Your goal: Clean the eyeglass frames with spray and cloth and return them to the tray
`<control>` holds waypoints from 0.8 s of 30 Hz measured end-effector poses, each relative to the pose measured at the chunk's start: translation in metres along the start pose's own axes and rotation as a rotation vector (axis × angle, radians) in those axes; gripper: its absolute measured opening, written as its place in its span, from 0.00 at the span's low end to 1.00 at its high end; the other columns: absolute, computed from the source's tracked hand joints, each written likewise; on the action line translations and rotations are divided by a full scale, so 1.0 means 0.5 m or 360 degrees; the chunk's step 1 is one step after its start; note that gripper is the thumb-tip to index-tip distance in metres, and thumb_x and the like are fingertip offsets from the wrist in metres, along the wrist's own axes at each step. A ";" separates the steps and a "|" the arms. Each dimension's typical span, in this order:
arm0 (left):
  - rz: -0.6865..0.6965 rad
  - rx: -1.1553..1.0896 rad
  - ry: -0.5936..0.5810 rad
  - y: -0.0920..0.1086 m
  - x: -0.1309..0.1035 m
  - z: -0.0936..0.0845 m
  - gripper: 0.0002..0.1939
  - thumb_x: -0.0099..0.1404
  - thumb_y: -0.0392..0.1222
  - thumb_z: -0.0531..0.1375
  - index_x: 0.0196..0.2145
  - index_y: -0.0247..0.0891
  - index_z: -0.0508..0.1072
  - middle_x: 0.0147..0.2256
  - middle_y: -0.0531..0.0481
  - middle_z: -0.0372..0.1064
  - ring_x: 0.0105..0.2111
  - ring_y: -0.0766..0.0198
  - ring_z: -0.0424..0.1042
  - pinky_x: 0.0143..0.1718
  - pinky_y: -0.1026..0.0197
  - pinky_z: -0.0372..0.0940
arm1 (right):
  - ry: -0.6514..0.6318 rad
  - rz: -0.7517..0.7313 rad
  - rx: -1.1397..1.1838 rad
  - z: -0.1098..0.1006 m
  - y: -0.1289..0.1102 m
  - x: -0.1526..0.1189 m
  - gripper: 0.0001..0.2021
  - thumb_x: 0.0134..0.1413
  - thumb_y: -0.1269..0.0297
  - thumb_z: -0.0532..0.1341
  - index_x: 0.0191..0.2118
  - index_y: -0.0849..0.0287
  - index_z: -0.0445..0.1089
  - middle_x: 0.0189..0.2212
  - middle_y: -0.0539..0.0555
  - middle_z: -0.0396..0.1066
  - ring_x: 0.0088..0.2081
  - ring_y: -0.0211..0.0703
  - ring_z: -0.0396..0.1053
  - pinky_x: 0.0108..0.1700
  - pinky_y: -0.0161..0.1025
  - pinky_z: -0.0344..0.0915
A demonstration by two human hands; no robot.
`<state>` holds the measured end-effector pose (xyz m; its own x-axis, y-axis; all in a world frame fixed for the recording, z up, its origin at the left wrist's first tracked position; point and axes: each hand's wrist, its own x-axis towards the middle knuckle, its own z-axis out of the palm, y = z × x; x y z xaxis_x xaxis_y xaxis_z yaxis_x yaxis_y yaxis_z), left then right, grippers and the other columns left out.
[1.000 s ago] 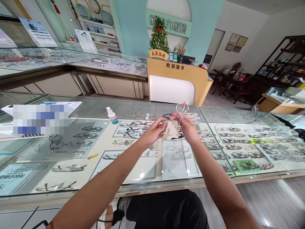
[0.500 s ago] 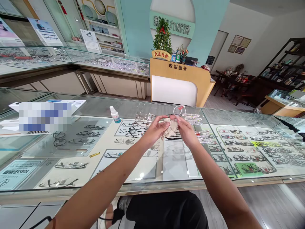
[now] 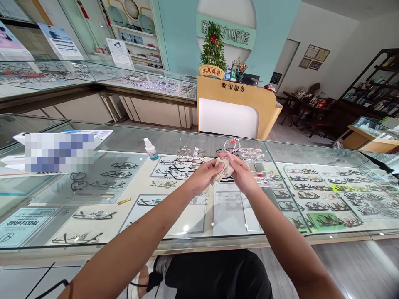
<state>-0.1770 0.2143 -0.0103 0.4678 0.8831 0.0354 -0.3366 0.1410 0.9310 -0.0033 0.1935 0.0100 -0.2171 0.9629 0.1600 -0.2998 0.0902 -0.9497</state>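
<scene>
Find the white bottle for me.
In the head view, the white bottle stands upright on the glass counter, left of centre, beyond and to the left of the left hand.

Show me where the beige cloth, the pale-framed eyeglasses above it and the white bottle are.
Beige cloth [image 3: 227,167]: head view, the folds between the thumbs.
Pale-framed eyeglasses [image 3: 232,143]: head view, the raised lens, by its red marking.
White bottle [image 3: 150,148]: head view, the middle of its body.
</scene>
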 end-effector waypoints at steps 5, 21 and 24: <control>-0.0007 0.0036 -0.0032 0.002 -0.004 0.003 0.26 0.60 0.64 0.76 0.36 0.38 0.77 0.29 0.52 0.69 0.31 0.64 0.68 0.32 0.63 0.61 | -0.0011 0.0009 0.0006 -0.002 -0.001 0.001 0.22 0.62 0.39 0.71 0.51 0.49 0.83 0.47 0.54 0.82 0.46 0.50 0.75 0.49 0.45 0.69; 0.0063 0.0282 0.0104 0.004 -0.017 0.029 0.35 0.61 0.74 0.71 0.47 0.39 0.77 0.27 0.53 0.73 0.24 0.66 0.62 0.23 0.63 0.56 | -0.0062 -0.0047 -0.0214 0.004 0.011 -0.003 0.22 0.65 0.38 0.67 0.51 0.47 0.85 0.45 0.53 0.75 0.35 0.42 0.63 0.36 0.41 0.66; 0.0107 0.0244 0.0131 0.001 -0.013 0.028 0.36 0.62 0.76 0.69 0.48 0.40 0.78 0.25 0.53 0.72 0.24 0.65 0.65 0.25 0.63 0.59 | -0.0113 -0.0048 -0.0200 0.010 0.005 -0.006 0.21 0.64 0.38 0.68 0.51 0.48 0.85 0.45 0.54 0.74 0.35 0.42 0.65 0.37 0.42 0.68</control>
<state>-0.1687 0.2026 -0.0047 0.3777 0.9229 0.0753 -0.2335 0.0163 0.9722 -0.0078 0.1898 0.0086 -0.2760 0.9394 0.2035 -0.1897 0.1543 -0.9696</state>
